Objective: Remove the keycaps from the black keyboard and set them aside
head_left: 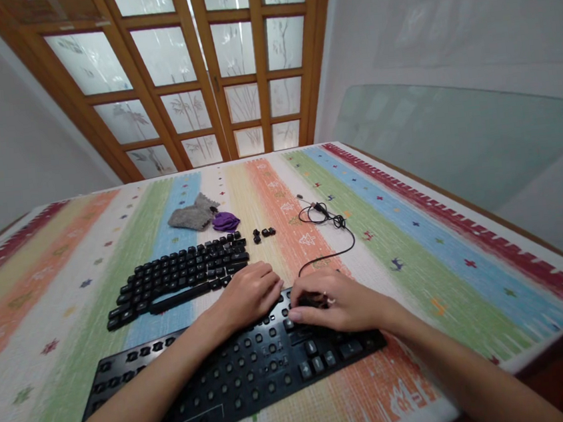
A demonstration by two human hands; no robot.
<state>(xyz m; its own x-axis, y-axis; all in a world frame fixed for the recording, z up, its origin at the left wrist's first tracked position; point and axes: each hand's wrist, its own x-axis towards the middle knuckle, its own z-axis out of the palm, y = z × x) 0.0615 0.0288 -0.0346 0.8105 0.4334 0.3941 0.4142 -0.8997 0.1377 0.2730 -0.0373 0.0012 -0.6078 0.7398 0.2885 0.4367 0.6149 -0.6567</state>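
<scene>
A black keyboard [227,364] lies at the front of the table, with bare switch posts over most of it and keycaps still on its right end. My left hand [257,291] rests on its upper edge, fingers curled together and holding it. Over the right part of the keyboard, my right hand [344,298] is closed around a small dark tool [315,299] with thin, light wire-like ends; its exact kind is partly hidden by the fingers. Behind the keyboard, loose black keycaps [180,272] are laid out in rows, with the long space bar [180,297] in front.
Several more keycaps [263,232] sit apart, beyond my left hand. A grey cloth [191,217] and a purple cloth item [225,221] lie farther back. The black cable [329,256] runs to a coil on the right. A striped tablecloth [411,251] covers the table.
</scene>
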